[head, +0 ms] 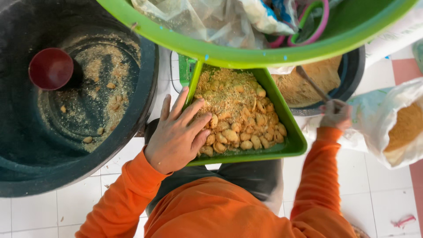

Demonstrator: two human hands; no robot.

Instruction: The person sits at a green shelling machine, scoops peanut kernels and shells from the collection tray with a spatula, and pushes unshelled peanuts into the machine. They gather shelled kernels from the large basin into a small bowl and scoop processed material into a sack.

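Five spread fingers (187, 110) of the left hand (176, 139) lie open and flat over the near left corner of a bright green square plastic tray (288, 132), touching its rim and the heap of small tan crumb-coated pieces (238, 119) that fills it. The tray rests on the person's lap, above orange sleeves. Off to the right, the right hand (335, 115) is closed around the thin handle of a utensil (310, 83) reaching into a dark round basin of tan crumbs (308, 83). Just beside it sits a white plastic sack of crumbs (398, 128). Left of the tray stands a large black round tub (88, 110) dusted with crumbs, a dark red cup (50, 68) inside. A big lime-green plastic bowl (246, 53) holding clear bags overhangs the tray.
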